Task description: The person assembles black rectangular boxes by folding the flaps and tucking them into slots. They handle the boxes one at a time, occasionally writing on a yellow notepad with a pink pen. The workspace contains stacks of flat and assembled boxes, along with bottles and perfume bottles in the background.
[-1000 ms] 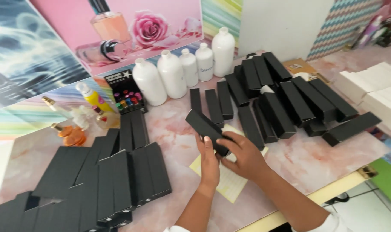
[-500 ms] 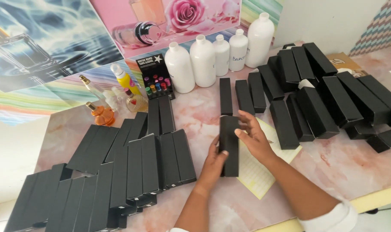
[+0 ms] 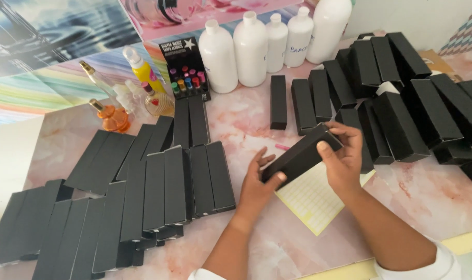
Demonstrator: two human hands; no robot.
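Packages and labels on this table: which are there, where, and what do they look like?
Black box: long, held in both hands, centre.
Flat boxes: black, rows at left.
Built boxes: black, piled right.
White bottles: at back, plain.
Vial pack: black, coloured caps.
Yellow sheet: gridded, under hands.

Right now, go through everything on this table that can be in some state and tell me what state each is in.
black box: lifted, tilted, gripped at both ends
left hand: holding its lower end
right hand: holding its upper end
flat black boxes: lying unfolded, overlapping
assembled black boxes: piled, closed
white bottles: upright, capped
yellow sheet: flat, partly covered
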